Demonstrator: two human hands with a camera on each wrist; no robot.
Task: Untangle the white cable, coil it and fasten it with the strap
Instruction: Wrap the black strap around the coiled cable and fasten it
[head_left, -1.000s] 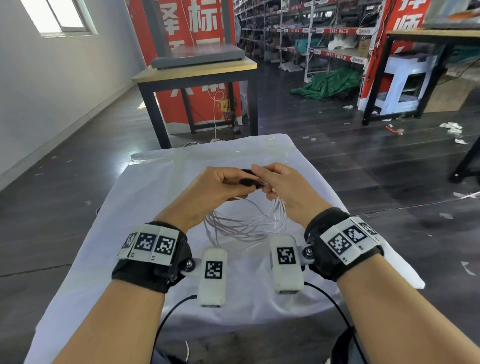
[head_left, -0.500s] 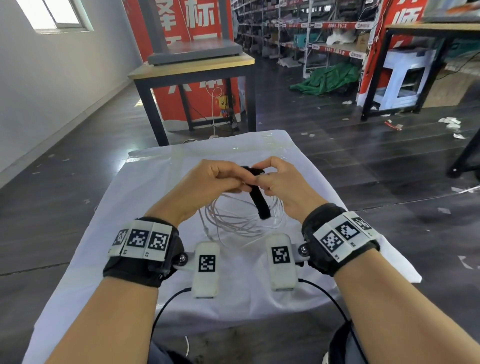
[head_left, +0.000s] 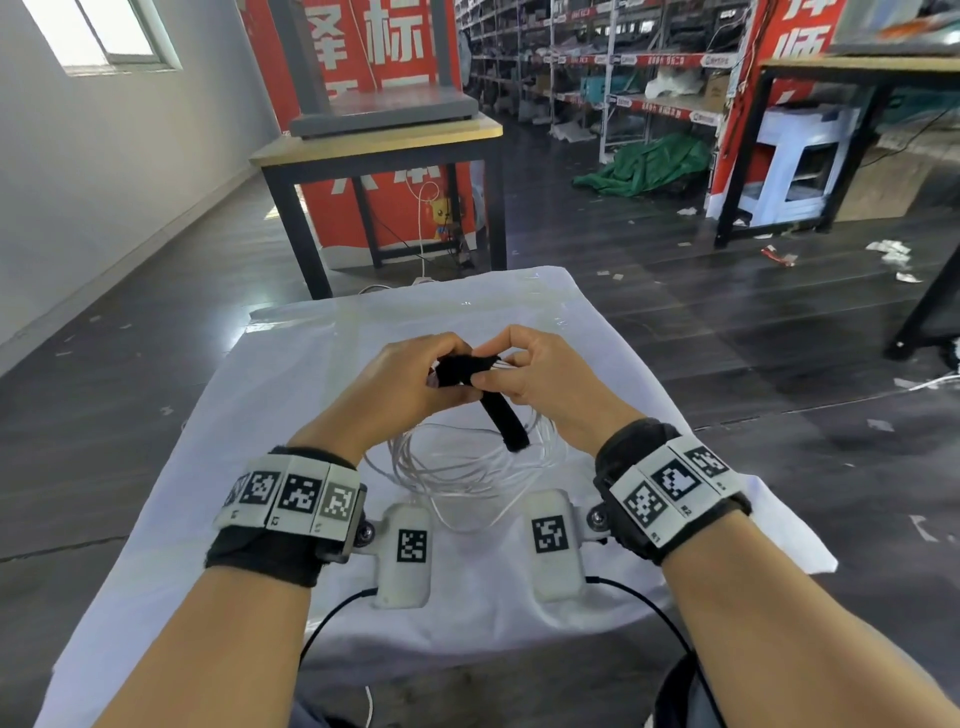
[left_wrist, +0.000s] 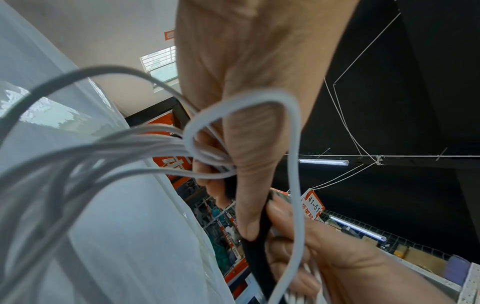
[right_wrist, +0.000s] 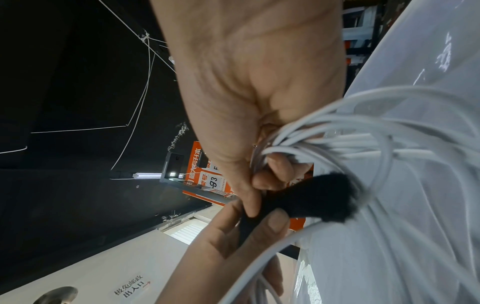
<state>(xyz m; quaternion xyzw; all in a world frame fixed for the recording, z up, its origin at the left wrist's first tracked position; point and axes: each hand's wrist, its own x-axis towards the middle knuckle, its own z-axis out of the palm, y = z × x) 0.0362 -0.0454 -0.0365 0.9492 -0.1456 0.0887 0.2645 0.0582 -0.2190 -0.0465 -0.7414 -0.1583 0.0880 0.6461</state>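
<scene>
The white cable (head_left: 467, 467) hangs as a loose coil of several loops over the white-clothed table (head_left: 291, 374). Both hands meet at the coil's top. My left hand (head_left: 441, 375) grips the bunched strands (left_wrist: 155, 148) and pinches the black strap (head_left: 460, 366). My right hand (head_left: 488, 373) curls its fingers round the same bundle (right_wrist: 337, 133), with the thumb on the strap (right_wrist: 311, 199). The strap lies over the bundle, and its free end hangs down to the right. The strap (left_wrist: 259, 257) runs between the left thumb and the right fingers.
A wooden table on black legs (head_left: 379, 140) stands beyond the far edge of the cloth. A second table and a white stool (head_left: 800, 156) are at the back right, with a green tarp (head_left: 644, 166) on the dark floor. Shelving fills the back.
A second ago the strap was bunched short between the hands. Now its free end hangs below the right hand and its upper part lies over the bundle. The hands stayed together.
</scene>
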